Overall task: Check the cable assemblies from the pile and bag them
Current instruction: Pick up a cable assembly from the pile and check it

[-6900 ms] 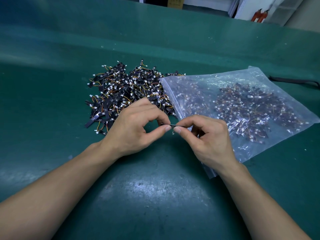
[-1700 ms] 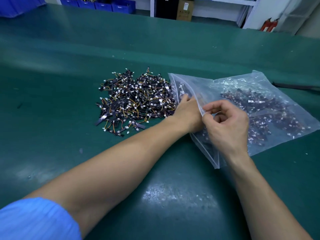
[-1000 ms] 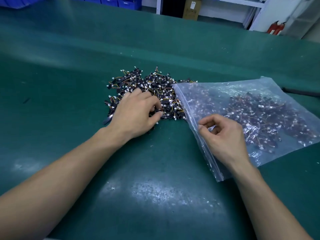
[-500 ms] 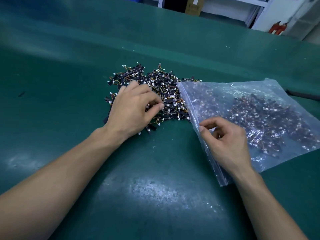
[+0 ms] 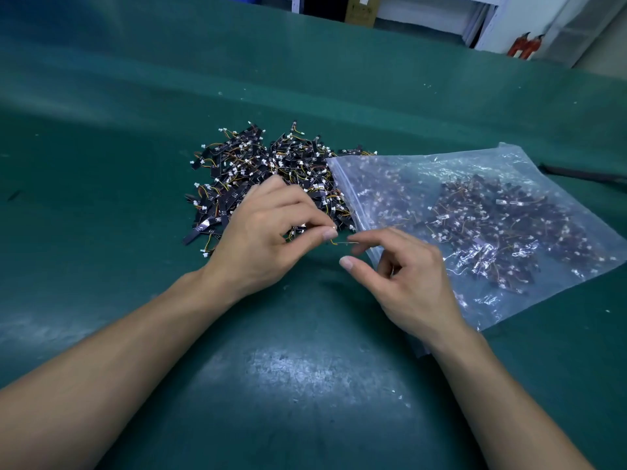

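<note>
- Nearest you, on the green mat [image 5: 305, 385], both bare forearms reach in toward the middle.
- Your right hand [image 5: 407, 276] sits over the near end of the bag's mouth. Thumb and forefinger are spread apart, the other fingers loosely curled, gripping nothing. Cannot tell whether the forefinger tip touches the wire end.
- Your left hand [image 5: 268, 239] pinches one cable assembly [image 5: 342, 242] between thumb and forefinger, with the remaining fingers curled.
- Assembly position: between your two hands, at the pile's near edge and just beside the bag's mouth. Its long axis runs left–right, nearly level. The free end points right, toward your right forefinger.
- Clear zip bag [image 5: 424, 164] lies flat on the right, mouth edge facing the pile. It holds many assemblies, massed toward its middle and right, thinner near the mouth.
- Loose pile [image 5: 271, 171] lies up against that mouth edge: black strips, white connectors and yellow-orange wires, pointing every way.
- Farther off: a black strip [image 5: 583, 173] beyond the bag, then a cardboard box [image 5: 361, 10] and white shelving [image 5: 441, 8] past the table.
</note>
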A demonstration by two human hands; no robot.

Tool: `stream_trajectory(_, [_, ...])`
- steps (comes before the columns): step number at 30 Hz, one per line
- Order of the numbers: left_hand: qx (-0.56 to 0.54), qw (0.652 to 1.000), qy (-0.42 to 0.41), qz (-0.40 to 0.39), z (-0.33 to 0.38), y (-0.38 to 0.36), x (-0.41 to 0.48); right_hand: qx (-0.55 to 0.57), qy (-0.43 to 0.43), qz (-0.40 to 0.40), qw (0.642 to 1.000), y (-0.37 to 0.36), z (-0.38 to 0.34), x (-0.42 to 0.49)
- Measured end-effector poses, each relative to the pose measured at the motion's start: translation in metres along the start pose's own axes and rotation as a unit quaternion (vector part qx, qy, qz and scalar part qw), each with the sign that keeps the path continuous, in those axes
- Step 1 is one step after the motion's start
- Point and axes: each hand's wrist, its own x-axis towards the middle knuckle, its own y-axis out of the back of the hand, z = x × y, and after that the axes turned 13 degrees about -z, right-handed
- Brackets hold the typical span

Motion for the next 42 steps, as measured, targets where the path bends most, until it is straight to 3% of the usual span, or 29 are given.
stream_trajectory(9, [-0.072,0.995,0.04,-0.05,0.0026,0.0015,-0.0026,0.062,0.0,0.027,0.998,-0.0003,-0.0012,-0.0001])
stream_trajectory(13, [-0.079,0.991,0.015,-0.104,0.0044,0.0017,-0.0042,0.08,-0.003,0.036,0.996,0.0019,-0.0018,0.001])
stream_trajectory(24, [-0.045,0.988,-0.024,-0.144,0.0014,-0.0025,-0.0025,0.037,0.027,-0.003,0.999,-0.0002,-0.0026,-0.0003])
stream_trajectory(42, [-0.041,0.989,-0.044,-0.132,-0.0007,-0.0004,-0.0022,0.039,0.017,0.0,0.999,0.0008,-0.0001,-0.0013])
